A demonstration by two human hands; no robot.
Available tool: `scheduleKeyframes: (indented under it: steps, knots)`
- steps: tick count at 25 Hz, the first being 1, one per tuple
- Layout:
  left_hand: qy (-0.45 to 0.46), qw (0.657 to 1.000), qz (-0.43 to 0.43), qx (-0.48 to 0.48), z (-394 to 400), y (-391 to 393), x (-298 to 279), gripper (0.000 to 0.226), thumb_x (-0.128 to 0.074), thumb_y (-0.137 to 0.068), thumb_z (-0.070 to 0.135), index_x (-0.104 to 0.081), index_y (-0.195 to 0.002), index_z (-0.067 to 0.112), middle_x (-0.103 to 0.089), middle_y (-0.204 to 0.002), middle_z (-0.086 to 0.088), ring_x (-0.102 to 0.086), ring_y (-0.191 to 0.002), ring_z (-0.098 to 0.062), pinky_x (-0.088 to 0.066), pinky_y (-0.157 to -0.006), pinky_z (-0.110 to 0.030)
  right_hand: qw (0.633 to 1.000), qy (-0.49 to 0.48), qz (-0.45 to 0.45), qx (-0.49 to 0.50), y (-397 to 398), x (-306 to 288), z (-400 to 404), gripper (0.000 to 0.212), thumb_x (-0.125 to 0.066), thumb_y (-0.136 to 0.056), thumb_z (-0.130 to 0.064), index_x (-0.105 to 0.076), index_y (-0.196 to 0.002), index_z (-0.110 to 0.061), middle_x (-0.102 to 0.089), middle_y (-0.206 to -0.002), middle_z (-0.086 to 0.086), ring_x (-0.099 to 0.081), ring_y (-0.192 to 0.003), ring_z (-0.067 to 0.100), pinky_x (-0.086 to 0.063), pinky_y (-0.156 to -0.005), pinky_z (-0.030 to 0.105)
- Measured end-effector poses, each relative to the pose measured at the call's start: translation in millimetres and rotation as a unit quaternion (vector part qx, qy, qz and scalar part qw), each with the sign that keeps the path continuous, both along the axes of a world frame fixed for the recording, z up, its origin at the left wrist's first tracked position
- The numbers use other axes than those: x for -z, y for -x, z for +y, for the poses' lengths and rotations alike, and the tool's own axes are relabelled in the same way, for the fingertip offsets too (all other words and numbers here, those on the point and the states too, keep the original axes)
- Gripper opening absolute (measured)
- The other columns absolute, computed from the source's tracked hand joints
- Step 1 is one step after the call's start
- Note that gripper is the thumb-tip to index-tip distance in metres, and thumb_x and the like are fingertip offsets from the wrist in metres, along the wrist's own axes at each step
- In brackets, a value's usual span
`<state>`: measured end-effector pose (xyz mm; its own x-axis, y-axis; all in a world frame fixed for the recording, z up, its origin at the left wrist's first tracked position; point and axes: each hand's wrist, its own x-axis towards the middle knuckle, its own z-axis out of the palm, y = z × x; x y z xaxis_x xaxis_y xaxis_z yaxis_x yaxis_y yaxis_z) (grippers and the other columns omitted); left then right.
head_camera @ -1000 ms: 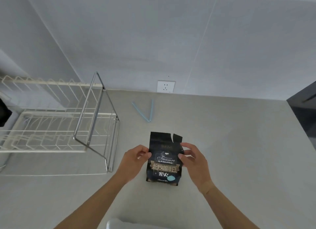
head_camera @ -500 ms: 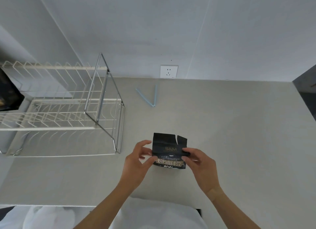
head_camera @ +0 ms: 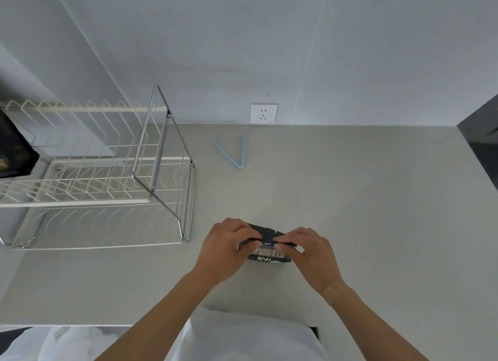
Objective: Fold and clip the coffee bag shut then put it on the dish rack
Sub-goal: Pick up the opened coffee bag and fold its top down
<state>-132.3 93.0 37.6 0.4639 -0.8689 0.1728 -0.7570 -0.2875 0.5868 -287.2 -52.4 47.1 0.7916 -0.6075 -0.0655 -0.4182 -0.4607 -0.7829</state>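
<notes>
Coffee bag (head_camera: 269, 254) on counter (head_camera: 363, 199), 6 o'clock of frame. Left hand (head_camera: 229, 249), right hand (head_camera: 310, 253) both pinching folded top. Judged light, crinkly, springy: hold fold near edges. Clip (head_camera: 237, 153) lies open at 12 o'clock, dish rack (head_camera: 89, 172) at 10.

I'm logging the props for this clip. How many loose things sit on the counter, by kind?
Coffee bag: 1
Blue bag clip: 1
Dish rack: 1
Total: 3
A dark thing at the rack's left edge is cut off; I cannot tell what it is.
</notes>
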Motion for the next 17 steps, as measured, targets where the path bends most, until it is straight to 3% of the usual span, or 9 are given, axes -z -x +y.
scheduleKeyframes:
  steps: [5, 8, 14, 17]
  knots:
    - [-0.002, 0.991, -0.107, 0.076, -24.7, 5.2, -7.1, 0.005, -0.066, -0.088, 0.023, -0.069, -0.088, 0.02, -0.068, -0.081, 0.004, -0.061, -0.07, -0.021, -0.046, -0.063, -0.029, 0.993, 0.114, 0.003, -0.028, -7.8, -1.8, -1.2, 0.004, -0.073, -0.082, -0.023, -0.075, -0.082, -0.026, -0.068, -0.076, -0.013, -0.053, -0.08, 0.009, -0.045, -0.064, 0.023]
    - [-0.009, 0.985, -0.15, 0.085, -22.2, -0.6, -6.9, 0.021, -0.054, -0.092, 0.031, -0.065, -0.081, 0.017, -0.064, -0.075, 0.002, -0.058, -0.065, -0.021, -0.049, -0.057, -0.034, 0.989, 0.142, 0.01, -0.044, -7.6, -0.9, -4.9, 0.003, -0.073, -0.082, -0.025, -0.074, -0.079, -0.025, -0.066, -0.069, -0.01, -0.051, -0.075, 0.013, -0.046, -0.06, 0.027]
    - [-0.022, 0.975, -0.207, 0.072, -14.1, -15.9, -5.3, 0.047, -0.047, -0.09, 0.052, -0.055, -0.062, 0.015, -0.055, -0.057, 0.002, -0.05, -0.051, -0.02, -0.042, -0.052, -0.03, 0.999, 0.047, 0.006, -0.001, -3.2, 5.9, -12.4, 0.028, -0.079, -0.072, -0.034, -0.061, -0.058, -0.018, -0.059, -0.06, -0.008, -0.048, -0.073, 0.014, -0.04, -0.061, 0.022]
    - [-0.051, 0.976, -0.207, 0.049, -11.7, -19.8, -6.3, 0.056, -0.045, -0.084, 0.062, -0.047, -0.052, 0.016, -0.049, -0.047, 0.003, -0.043, -0.041, -0.018, -0.034, -0.049, -0.024, 1.0, 0.0, 0.007, 0.029, -3.1, 8.3, -11.4, 0.036, -0.081, -0.066, -0.037, -0.051, -0.051, -0.024, -0.052, -0.056, -0.006, -0.047, -0.069, 0.011, -0.037, -0.059, 0.023]
